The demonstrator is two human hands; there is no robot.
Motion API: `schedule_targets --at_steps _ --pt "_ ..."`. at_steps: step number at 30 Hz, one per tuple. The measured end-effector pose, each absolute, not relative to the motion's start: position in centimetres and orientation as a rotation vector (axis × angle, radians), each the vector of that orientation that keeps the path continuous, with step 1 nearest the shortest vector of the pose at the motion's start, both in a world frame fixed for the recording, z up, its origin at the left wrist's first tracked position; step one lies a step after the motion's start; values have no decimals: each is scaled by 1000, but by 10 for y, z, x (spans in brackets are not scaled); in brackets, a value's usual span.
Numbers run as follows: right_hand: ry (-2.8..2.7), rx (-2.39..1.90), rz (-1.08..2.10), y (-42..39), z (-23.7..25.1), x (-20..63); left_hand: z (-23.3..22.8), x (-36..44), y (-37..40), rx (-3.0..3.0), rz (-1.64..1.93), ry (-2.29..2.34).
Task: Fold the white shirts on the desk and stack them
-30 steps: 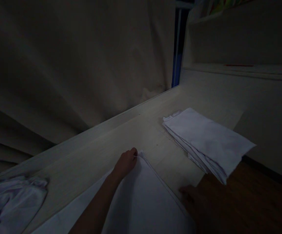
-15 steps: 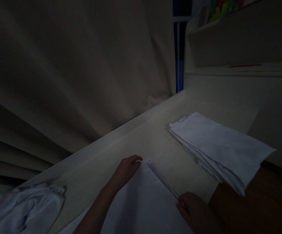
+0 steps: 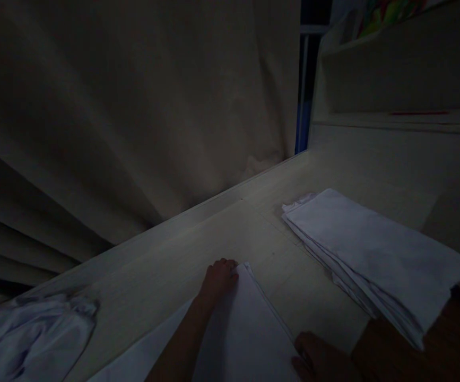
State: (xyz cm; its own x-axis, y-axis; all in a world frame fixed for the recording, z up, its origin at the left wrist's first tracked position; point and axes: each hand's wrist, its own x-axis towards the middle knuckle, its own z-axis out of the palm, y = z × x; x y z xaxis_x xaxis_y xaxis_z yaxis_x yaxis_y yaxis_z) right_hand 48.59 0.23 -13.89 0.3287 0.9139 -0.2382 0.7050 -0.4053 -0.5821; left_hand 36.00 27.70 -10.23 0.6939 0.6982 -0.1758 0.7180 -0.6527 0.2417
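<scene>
— Fingers of the left hand [image 3: 218, 277] first: what are they doing?

— They are curled down onto the far corner of the white cloth [image 3: 249, 329], which lies flat on the counter [image 3: 198, 233]. Whether they pinch the corner or only press on it, I cannot tell; the light is too dim.

— And the right hand [image 3: 321, 361]?

— It sits low at the near right edge of the same cloth, touching the hem. It is dark and partly cut off by the picture's lower border, so I cannot tell whether its fingers are open or closed.

— So the cloth lies between the two hands?

— Yes. It spreads from the left fingers back toward the person, and its right edge runs from those fingers down to the right hand. The left forearm lies across it.

— What is beyond the right hand?

— A stack of folded white cloths [image 3: 373, 254], up and to the right of the right fingers, apart from the cloth being handled. Its near right corner hangs over the counter's edge above a dark brown surface [image 3: 444, 355].

— Anything on the left side?

— A crumpled white cloth [image 3: 31, 339], well apart from the left fingers, at the far left of the counter.

— And behind?

— A pale curtain [image 3: 134, 106] hangs in folds along the counter's far edge, well beyond the left fingers, and a pale shelf unit [image 3: 397, 116] rises to the right of it.
</scene>
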Motion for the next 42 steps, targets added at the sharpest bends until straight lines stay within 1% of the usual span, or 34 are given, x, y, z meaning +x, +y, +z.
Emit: schedule_targets --at_steps 2,7,11,15,20,31,38,42 --pt "-1353 -2182 821 17 -127 493 -103 357 278 2619 -102 1132" --pt "-1310 -1996 668 95 -110 508 -104 353 277 2607 -44 1146" --pt "-1408 -1956 698 162 -115 510 -105 349 273 2566 44 1142" --pt "-1491 -1893 760 197 -126 510 -104 338 269 2505 108 1117" --pt "-1537 -1828 839 210 -131 512 -101 333 267 2472 189 1073" --pt "-1416 -1904 901 226 -128 510 -90 344 264 2408 429 1069" --pt "-1374 -1737 1291 212 -128 514 -109 358 273 2430 312 1162" --pt "-1351 -1781 1237 205 -126 517 -115 362 274 2491 240 1202"
